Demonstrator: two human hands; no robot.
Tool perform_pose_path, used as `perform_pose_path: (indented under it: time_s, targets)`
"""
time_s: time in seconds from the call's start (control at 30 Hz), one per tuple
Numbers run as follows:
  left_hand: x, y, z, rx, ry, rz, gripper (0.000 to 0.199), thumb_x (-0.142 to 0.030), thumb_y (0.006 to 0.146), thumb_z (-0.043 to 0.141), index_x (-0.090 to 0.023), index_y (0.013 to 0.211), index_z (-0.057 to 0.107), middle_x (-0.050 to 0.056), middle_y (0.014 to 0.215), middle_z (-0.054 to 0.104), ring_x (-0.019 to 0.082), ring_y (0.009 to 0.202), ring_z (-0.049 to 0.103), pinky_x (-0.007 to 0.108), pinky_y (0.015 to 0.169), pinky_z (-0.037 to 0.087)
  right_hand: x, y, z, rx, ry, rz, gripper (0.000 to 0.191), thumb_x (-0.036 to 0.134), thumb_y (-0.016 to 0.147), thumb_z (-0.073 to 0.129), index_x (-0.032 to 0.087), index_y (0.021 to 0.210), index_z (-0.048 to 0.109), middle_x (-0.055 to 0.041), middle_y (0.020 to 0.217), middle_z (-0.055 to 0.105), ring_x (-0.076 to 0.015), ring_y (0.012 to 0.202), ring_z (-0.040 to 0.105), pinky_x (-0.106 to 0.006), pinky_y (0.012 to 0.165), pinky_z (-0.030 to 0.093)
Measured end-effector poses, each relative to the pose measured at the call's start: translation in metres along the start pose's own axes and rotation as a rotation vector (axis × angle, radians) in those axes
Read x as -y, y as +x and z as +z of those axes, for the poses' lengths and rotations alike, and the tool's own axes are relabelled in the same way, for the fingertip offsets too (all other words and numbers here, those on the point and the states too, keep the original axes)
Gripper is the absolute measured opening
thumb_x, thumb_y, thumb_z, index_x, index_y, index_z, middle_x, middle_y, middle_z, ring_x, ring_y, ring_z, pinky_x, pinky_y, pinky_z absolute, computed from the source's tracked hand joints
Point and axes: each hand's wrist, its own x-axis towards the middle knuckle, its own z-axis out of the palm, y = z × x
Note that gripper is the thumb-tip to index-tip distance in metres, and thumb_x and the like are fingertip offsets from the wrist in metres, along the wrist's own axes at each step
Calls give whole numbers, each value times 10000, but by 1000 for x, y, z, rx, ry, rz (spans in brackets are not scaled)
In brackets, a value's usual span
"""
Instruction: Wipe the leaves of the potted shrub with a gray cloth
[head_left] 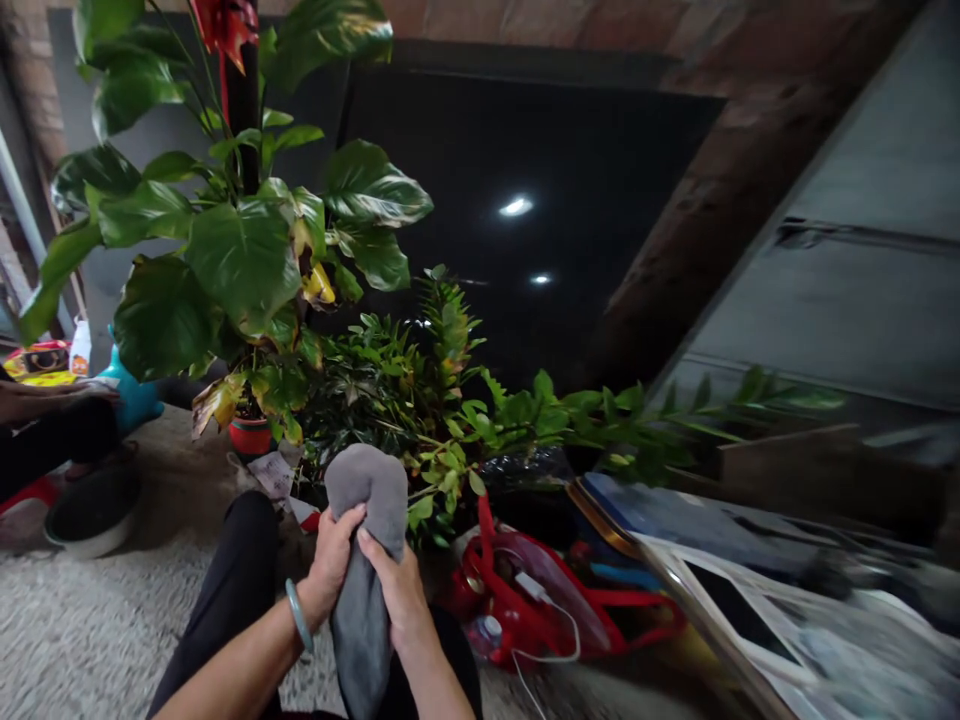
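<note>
Both of my hands grip a grey plush fabric piece point(367, 475), held up in front of my knees. Its top end is broad and rounded, and a darker, narrower part hangs down between my forearms. My left hand point(330, 562), below a pale green bangle point(298, 615) on the wrist, is closed on the left edge with the thumb pressed to the front. On the opposite edge my right hand point(399, 590) is closed too, its thumb near the left one. Most of my fingers are hidden behind the fabric, and what the piece is exactly cannot be made out.
Leafy potted plants point(244, 260) stand ahead against a dark panel point(562, 200). A red bag point(517, 600) with a white cable lies to my right, beside a table point(720, 600) carrying a white-framed tablet-like object. At left are a dark basin point(94, 510) and another person's arm point(52, 403).
</note>
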Motion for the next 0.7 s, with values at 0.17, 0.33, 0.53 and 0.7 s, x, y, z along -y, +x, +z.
perform_pose_path:
  time_s: [0.17,0.33,0.53,0.7]
  targets:
    - [9,15,-5,4,-75,-55,382,-373,543,893,-163,820,734,94,894,784,285,919,714,385,902,542,-4,22,2,-80,-17,-26,455,426,501,883,164,860,785,-94,865,809,-325,868,733,-405,811,564]
    - [-5,53,-17,131,-93,22,531,-516,688,812,-167,1084,758,137,1124,763,300,1049,689,383,892,541,40,52,6,-119,82,-85,446,388,481,895,176,857,782,-67,808,802,-300,791,730,-389,767,569]
    - [-6,127,-55,-16,343,219,324,-315,665,780,-185,958,820,151,1412,625,359,1409,443,425,1152,335,70,97,18,-226,205,-147,431,396,436,902,208,799,765,-39,741,789,-282,710,727,-387,703,587]
    - [15,160,-81,185,454,74,327,-264,637,768,-183,948,831,149,1325,678,369,1259,562,413,958,485,6,60,16,-44,160,202,427,475,439,894,199,743,778,-53,654,768,-311,644,734,-406,630,591]
